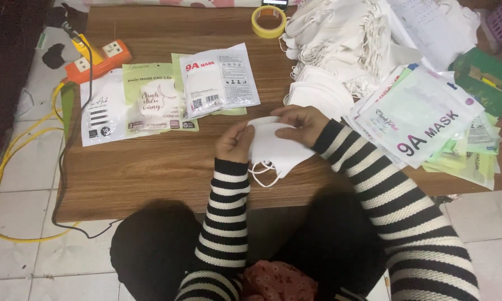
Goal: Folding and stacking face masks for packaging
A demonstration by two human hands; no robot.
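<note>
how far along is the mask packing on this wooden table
Done: three flat mask packets lie at the table's left. In hand: the left hand and right hand both hold one white fabric face mask. Left: a big heap of loose white masks and a stack of flat printed pouches.

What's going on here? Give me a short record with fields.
Left hand: grips the left edge of a white face mask.
Right hand: holds the mask's top right.
Surface: low wooden table.
Left of hands: three flat mask packets.
Right: pile of loose white masks, stack of packets.
Far edge: yellow tape roll.
Left corner: orange power strip.
</note>
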